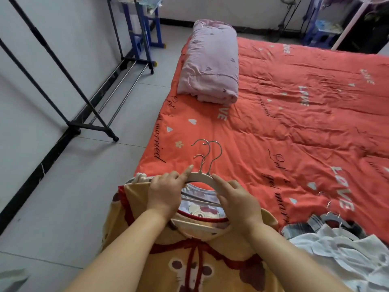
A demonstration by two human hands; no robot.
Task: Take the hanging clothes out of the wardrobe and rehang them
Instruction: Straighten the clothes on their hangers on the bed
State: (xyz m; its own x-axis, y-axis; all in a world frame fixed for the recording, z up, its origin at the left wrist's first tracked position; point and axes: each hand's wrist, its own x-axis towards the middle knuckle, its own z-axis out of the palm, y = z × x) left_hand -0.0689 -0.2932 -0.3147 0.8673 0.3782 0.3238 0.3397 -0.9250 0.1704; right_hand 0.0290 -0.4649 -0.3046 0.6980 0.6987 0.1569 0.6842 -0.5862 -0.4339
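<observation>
Head view: clothes are already out, stacked on hangers at the near edge of the bed (294,102), yellow shirt (210,249) on top. Step in hand looks like freeing the top hanger (200,177) from the stack (hooks (214,152) are bunched, may snag). Left hand (164,192) grips the hanger's left shoulder, index finger straight along it. Right hand (237,199) curls over the right shoulder. Both forearms reach forward, palms down. Next: lift hanger plus shirt clear, carry to the rack (84,123) on the left.

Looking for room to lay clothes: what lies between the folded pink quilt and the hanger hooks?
Head view: only bare red bedspread, printed with hearts and lettering, separates quilt and hanger hooks.
</observation>
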